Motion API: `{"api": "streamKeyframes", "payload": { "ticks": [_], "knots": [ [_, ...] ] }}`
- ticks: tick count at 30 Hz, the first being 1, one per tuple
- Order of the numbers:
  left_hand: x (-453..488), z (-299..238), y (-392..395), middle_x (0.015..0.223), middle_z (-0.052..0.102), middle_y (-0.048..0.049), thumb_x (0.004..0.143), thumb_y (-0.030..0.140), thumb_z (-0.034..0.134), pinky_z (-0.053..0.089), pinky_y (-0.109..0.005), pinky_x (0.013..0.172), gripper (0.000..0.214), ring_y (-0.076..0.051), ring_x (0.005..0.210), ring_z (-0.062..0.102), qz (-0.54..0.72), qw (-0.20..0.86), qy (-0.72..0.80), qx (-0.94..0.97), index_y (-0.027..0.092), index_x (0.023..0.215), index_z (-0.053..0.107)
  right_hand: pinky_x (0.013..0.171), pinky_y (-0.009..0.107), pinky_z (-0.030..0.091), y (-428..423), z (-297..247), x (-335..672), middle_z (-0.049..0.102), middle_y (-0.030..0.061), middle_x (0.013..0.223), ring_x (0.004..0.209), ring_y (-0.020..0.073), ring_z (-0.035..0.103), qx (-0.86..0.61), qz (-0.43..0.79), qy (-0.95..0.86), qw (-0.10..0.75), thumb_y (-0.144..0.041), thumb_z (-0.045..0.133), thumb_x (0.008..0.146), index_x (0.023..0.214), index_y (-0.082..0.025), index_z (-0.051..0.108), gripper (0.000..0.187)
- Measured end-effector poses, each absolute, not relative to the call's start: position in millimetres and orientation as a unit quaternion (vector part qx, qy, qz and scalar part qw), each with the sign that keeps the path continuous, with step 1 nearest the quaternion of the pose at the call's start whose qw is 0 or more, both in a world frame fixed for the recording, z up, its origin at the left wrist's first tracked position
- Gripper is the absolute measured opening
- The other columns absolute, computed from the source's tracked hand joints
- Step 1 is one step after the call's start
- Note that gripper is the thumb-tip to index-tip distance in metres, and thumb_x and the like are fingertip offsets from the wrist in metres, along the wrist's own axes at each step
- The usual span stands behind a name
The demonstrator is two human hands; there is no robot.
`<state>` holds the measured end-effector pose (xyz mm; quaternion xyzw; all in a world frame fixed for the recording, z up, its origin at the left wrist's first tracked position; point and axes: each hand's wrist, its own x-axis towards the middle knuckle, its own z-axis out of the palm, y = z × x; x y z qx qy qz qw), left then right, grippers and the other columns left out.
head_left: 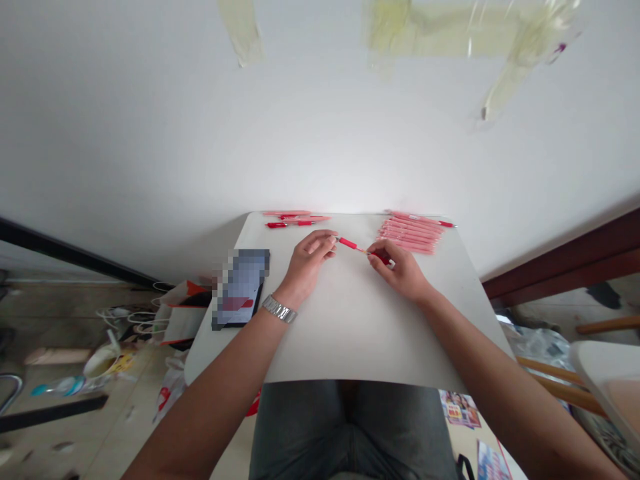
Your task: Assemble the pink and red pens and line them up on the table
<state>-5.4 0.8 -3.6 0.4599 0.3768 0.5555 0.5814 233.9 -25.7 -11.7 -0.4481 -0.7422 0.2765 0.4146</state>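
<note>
Over the middle of the white table [360, 320], both hands meet at a red pen. My left hand [311, 257], with a metal watch on the wrist, is closed with fingertips pinching the tip end of the pen's front barrel [348, 243], which has a red grip. My right hand [397, 267] is closed around the pen's red rear barrel [381, 256]. A thin, pale refill [362, 250] shows between the two parts. Beyond my left hand lie a few red pens and pen pieces [293, 225]. A row of several pink-red pen refills or slim packets [413, 233] lies beyond my right hand.
A phone [243, 287], its screen pixelated, lies at the table's left edge. Behind the table rises a white wall [320, 133] with yellowed tape. A paper bag [183, 313] and a bottle [65, 385] are on the floor left. A white stool or chair seat [610, 367] stands right.
</note>
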Motion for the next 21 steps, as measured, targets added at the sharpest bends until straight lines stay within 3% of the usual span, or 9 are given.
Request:
{"api": "streamKeyframes", "payload": {
  "ticks": [11,21],
  "knots": [
    [-5.5,-3.1,0.0,0.109,0.075,-0.0046,0.083,0.044,0.086,0.053,-0.027,0.084,0.030,-0.013,0.088,0.064,0.550,0.577,0.377,0.471,0.024,0.103,0.078,0.071,0.032,0.048,-26.6,-9.2,234.2,0.068,0.0042,0.089,0.077,0.0180,0.061,-0.444,0.271,-0.746,0.415,-0.045,0.059,0.104,0.108,-0.023,0.061,0.022],
    [-5.8,-5.1,0.5,0.098,0.073,-0.0033,0.081,0.041,0.087,0.053,-0.027,0.083,0.029,-0.013,0.086,0.063,0.554,0.584,0.368,0.466,0.023,0.102,0.079,0.070,0.033,0.050,-26.7,-9.4,233.1,0.068,0.0050,0.089,0.076,0.0184,0.061,-0.445,0.260,-0.751,0.413,-0.050,0.058,0.104,0.108,-0.023,0.061,0.027]
  ]
}}
